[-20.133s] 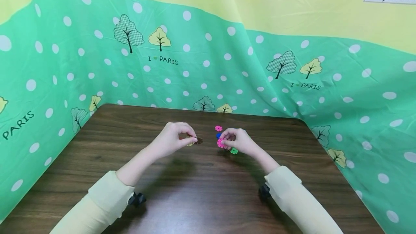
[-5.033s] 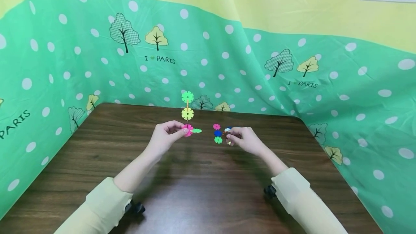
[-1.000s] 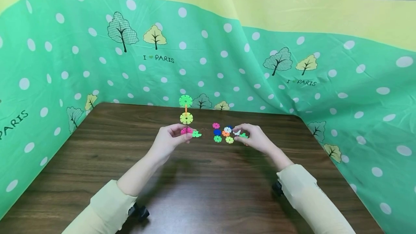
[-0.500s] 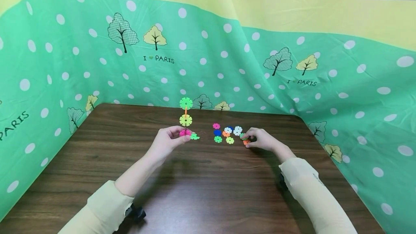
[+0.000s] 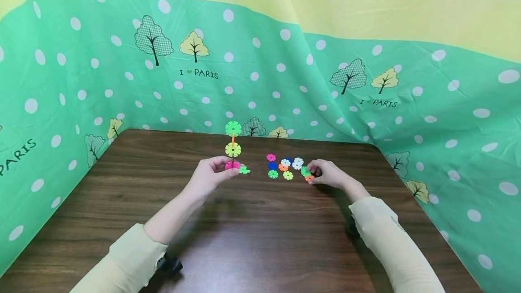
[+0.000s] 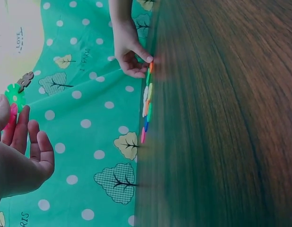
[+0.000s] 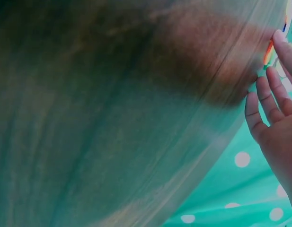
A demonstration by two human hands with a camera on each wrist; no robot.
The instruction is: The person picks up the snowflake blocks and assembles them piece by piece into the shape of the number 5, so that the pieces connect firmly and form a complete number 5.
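Observation:
My left hand (image 5: 211, 173) pinches a pink snowflake disc (image 5: 230, 165) between thumb and fingers, off the table. From it rises an upright chain: a brown disc edge-on, a yellow disc (image 5: 233, 149), an orange disc edge-on (image 5: 233, 139) and a green disc (image 5: 233, 128) on top. Another green disc (image 5: 244, 169) juts out to the right of the pink one. My right hand (image 5: 327, 174) is low at the table, thumb and index fingertip on either side of a loose orange disc (image 5: 309, 178). A green disc (image 5: 305, 171) lies against it, partly under the fingers.
Left of the right hand, several loose discs lie flat on the wooden table (image 5: 252, 229): pink (image 5: 271, 157), blue (image 5: 272, 166), green (image 5: 273, 174), orange (image 5: 282, 167), yellow (image 5: 288, 175) and white (image 5: 298, 163). A patterned cloth (image 5: 260, 89) hangs behind the table.
Over the last second my right hand let go of a white disc, now flat on the table, and shifted right to the orange and green discs. My left hand and the chain dipped slightly.

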